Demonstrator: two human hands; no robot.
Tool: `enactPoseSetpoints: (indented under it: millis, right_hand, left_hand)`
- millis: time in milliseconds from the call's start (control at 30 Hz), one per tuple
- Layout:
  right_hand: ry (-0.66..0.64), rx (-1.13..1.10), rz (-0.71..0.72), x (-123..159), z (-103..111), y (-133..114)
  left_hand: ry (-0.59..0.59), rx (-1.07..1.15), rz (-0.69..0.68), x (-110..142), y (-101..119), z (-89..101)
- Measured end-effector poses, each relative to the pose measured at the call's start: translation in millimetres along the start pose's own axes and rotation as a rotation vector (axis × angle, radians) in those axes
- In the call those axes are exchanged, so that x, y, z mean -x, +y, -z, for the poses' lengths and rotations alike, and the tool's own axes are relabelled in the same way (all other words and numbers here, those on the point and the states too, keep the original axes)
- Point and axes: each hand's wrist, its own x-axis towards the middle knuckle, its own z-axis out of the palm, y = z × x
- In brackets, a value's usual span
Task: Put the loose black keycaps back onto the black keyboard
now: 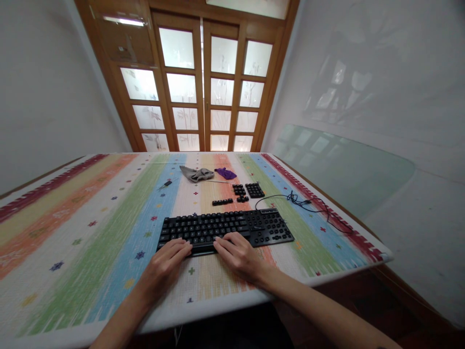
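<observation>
A black keyboard [203,230] lies on the striped tablecloth in front of me. Keycaps are off its right-hand section, where bare switch posts show. My left hand [167,261] rests on its lower left keys, fingers stretched forward and close together, holding nothing that I can see. On the lower middle keys by the space bar lie the fingers of my right hand [238,257], stretched out too. Behind the keyboard, loose black keycaps are grouped in a number-pad block [255,190], a smaller block [239,190] and a short row [222,201].
A grey cloth [198,174] and a purple cloth [225,173] lie further back, near a thin rod. To the left is a small dark object [167,184]. The keyboard's cable [308,202] trails tangled to the right. Beyond the tablecloth [109,271] stand wood-framed glass doors [201,97].
</observation>
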Motion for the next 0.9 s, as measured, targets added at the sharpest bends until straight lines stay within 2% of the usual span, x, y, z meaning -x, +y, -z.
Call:
enactPoseSetpoints:
  millis: [267, 467, 567, 700, 900]
  right_hand:
    - [-0.014, 0.040, 0.025, -0.9, 1.9, -1.3]
    - [-0.044, -0.074, -0.084, 0.8, 2.5, -0.5]
    - [-0.049, -0.094, -0.088, 0.5, 3.4, -0.4]
    - [-0.052, -0.104, -0.102, -1.6, 2.0, -0.4]
    - [0.034, -0.145, -0.153, -2.9, -2.8, 0.1]
  left_hand:
    - [-0.051, -0.009, -0.014, -1.2, 0.6, 3.8]
    - [-0.079, -0.004, 0.006, -1.4, 3.2, 5.4]
    - [-0.087, -0.010, 0.004, -1.2, 2.9, 6.1]
    - [-0.071, -0.022, -0.007, -1.7, 2.8, 4.6]
    - [-0.012, 0.023, 0.066, -9.4, 7.7, -0.7]
